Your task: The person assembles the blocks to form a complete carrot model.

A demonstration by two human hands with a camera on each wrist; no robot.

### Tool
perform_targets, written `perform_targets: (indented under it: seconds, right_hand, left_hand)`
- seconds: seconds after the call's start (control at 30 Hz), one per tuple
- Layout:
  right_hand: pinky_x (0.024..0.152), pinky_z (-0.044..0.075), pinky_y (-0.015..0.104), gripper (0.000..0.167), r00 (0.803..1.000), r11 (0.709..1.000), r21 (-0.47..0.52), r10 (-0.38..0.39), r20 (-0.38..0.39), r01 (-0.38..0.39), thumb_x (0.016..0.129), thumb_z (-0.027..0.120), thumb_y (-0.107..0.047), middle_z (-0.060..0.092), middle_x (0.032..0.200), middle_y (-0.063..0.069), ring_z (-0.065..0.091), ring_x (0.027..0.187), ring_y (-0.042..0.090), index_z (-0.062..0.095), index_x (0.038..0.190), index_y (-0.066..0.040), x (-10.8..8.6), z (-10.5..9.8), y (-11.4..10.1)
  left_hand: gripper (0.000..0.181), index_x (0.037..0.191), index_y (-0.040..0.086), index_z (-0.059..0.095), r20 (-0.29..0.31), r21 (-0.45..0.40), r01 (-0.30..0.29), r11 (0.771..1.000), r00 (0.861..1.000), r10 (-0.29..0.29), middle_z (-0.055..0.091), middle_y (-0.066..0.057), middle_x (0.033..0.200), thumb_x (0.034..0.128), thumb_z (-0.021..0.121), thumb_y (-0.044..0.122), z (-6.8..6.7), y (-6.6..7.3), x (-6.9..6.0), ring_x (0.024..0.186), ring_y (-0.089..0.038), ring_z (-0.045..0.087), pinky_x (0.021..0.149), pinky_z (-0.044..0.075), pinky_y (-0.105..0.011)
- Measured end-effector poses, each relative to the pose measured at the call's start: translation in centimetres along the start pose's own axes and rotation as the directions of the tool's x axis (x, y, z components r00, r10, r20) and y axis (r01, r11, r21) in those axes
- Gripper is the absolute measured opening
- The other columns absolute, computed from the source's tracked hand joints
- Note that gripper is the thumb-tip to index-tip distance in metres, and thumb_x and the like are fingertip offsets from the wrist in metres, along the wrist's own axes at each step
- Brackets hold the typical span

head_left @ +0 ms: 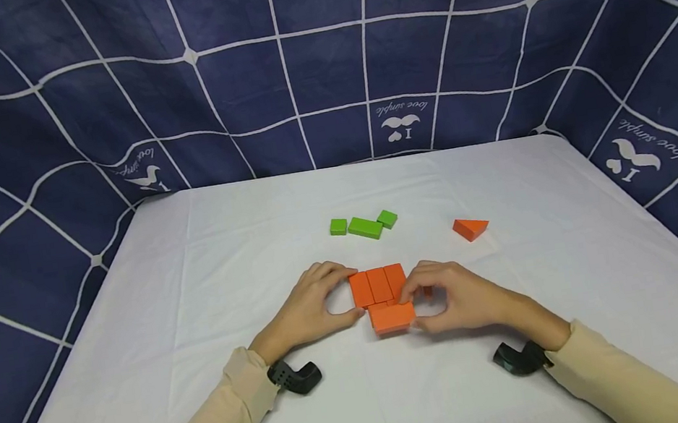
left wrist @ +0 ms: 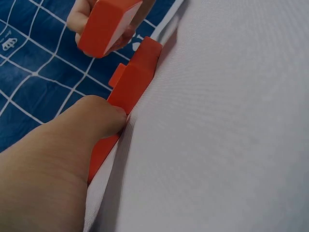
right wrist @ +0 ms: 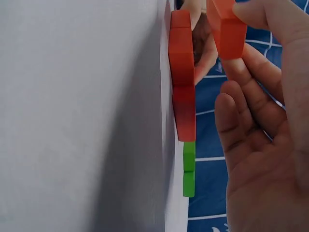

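Three orange blocks (head_left: 379,286) lie side by side on the white cloth, with part of another orange piece showing just in front. My left hand (head_left: 309,309) pinches the leftmost block between thumb and fingers at its near and far ends; the left wrist view shows the thumb (left wrist: 104,118) against the orange. Above the cloth, at the near side of the group, my right hand (head_left: 460,296) pinches an orange rectangular block (head_left: 393,317) by its right end. That raised block (right wrist: 232,37) is apart from the row in the right wrist view. The right fingers partly hide the row's right side.
Behind the row lie several green blocks (head_left: 365,227), two small and one longer. An orange triangular block (head_left: 471,228) sits at the back right. A small orange piece (head_left: 428,292) shows through the right hand's gap. Dark blue gridded cloth (head_left: 319,75) hangs behind the table.
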State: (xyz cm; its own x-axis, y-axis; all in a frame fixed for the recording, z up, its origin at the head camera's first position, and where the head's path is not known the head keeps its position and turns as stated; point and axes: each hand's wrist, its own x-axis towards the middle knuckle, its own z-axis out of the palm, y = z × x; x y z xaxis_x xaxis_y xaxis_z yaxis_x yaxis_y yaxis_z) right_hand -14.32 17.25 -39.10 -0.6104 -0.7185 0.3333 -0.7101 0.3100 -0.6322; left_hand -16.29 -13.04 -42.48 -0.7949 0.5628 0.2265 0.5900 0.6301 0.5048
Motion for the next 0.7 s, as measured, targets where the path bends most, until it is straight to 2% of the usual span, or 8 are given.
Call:
perform_targets:
  seconds: [0.2, 0.5, 0.7]
  right_hand:
    - [0.082, 0.052, 0.027, 0.033, 0.997, 1.000, -0.007, 0.012, 0.081, -0.011, 0.080, 0.086, -0.016, 0.067, 0.105, -0.016, 0.061, 0.095, 0.011, 0.071, 0.107, -0.028, -0.08, 0.33, -0.21]
    - [0.085, 0.053, 0.026, 0.034, 0.996, 0.997, -0.078, -0.002, 0.088, 0.009, 0.077, 0.087, -0.017, 0.065, 0.105, -0.020, 0.059, 0.098, 0.003, 0.070, 0.105, -0.028, -0.28, 0.56, -0.13]
    - [0.088, 0.053, 0.026, 0.031, 0.993, 0.988, -0.152, 0.018, 0.120, 0.001, 0.079, 0.085, -0.021, 0.063, 0.106, -0.021, 0.057, 0.100, 0.001, 0.069, 0.105, -0.030, -0.35, 0.64, -0.07]
  left_hand:
    - [0.064, 0.141, 0.016, 0.062, -0.005, 0.003, -0.002, 1.000, 1.000, 0.002, 0.060, 0.000, 0.133, 0.0853, 0.079, 0.045, 0.02, -0.01, 0.01, 0.124, -0.019, 0.052, 0.111, 0.041, -0.046]
    - [0.065, 0.141, 0.016, 0.062, -0.002, -0.001, 0.003, 1.000, 1.000, -0.003, 0.060, 0.000, 0.134, 0.0857, 0.079, 0.046, 0.05, 0.05, -0.01, 0.125, -0.019, 0.052, 0.112, 0.040, -0.046]
    - [0.065, 0.141, 0.016, 0.062, -0.008, -0.001, -0.002, 1.000, 1.000, 0.002, 0.060, -0.001, 0.134, 0.0855, 0.079, 0.045, -0.03, 0.07, -0.05, 0.125, -0.020, 0.052, 0.112, 0.040, -0.046]
